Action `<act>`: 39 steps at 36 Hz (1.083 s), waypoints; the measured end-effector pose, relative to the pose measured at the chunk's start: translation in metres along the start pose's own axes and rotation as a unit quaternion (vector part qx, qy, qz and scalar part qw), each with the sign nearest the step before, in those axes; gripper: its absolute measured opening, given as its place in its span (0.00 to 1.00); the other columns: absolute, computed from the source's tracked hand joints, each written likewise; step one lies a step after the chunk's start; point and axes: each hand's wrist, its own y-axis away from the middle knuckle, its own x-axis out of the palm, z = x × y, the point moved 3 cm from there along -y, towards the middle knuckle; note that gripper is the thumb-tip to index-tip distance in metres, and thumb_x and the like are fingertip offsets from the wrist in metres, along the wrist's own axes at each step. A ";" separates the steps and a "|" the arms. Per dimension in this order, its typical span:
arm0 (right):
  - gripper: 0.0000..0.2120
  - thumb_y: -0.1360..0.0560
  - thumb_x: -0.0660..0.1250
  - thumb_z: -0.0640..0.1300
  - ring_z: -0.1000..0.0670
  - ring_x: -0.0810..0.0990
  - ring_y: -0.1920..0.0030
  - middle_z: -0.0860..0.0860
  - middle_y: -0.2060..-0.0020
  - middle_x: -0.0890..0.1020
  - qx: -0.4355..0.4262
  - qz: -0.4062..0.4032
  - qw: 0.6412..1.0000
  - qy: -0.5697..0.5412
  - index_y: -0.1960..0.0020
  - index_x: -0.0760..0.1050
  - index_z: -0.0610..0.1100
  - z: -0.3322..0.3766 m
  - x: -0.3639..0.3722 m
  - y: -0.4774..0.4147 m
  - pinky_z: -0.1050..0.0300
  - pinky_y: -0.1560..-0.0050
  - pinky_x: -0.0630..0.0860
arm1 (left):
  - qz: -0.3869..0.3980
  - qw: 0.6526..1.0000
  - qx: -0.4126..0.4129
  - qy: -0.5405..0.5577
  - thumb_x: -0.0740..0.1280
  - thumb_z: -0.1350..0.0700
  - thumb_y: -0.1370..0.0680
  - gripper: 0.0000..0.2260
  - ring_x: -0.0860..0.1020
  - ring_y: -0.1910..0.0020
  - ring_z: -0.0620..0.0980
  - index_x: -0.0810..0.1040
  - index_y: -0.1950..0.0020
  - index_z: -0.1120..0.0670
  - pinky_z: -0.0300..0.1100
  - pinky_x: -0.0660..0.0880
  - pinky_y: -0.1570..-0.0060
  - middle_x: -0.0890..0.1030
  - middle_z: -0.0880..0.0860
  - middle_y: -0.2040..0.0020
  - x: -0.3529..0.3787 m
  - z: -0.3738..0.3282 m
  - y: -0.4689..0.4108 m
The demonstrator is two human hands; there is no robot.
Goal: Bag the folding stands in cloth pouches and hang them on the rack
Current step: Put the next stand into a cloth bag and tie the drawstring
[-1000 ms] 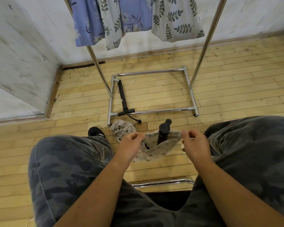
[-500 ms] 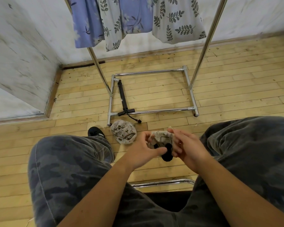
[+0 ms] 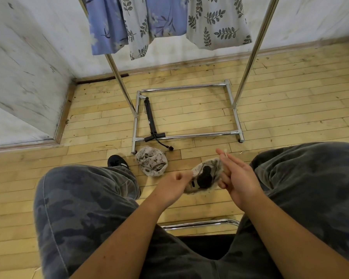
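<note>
Between my knees I hold a beige patterned cloth pouch [image 3: 214, 167] with a black folding stand [image 3: 205, 178] poking out of its mouth. My left hand [image 3: 172, 185] grips the pouch's left edge with closed fingers. My right hand [image 3: 237, 178] holds the right edge and pinches the drawstring near its fingertips. A second, crumpled pouch [image 3: 151, 164] lies on the floor by the rack's front left foot. Another black folding stand [image 3: 152, 122] lies inside the chrome rack base [image 3: 189, 135].
Blue floral and grey leaf-print pouches [image 3: 216, 23] hang from the rack above. The rack's two chrome uprights [image 3: 248, 63] rise from the base. A white wall corner stands at the left. My shoe [image 3: 117, 161] rests on the wooden floor; a chrome chair bar [image 3: 199, 223] is under me.
The stand stood upright out of the open pouch; both hands have since drawn together, tilted the bundle and gathered the pouch mouth around the stand. My right hand now pulls the drawstring.
</note>
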 end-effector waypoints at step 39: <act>0.57 0.29 0.72 0.33 0.53 0.72 0.54 0.54 0.54 0.70 -0.198 0.128 0.823 0.517 0.20 0.38 0.67 -0.024 0.023 0.006 0.54 0.50 0.81 | -0.119 0.986 -0.073 0.093 0.60 0.49 0.16 0.17 0.67 0.75 0.47 0.68 0.64 0.53 0.39 0.65 0.70 0.68 0.48 0.74 -0.011 0.017 -0.014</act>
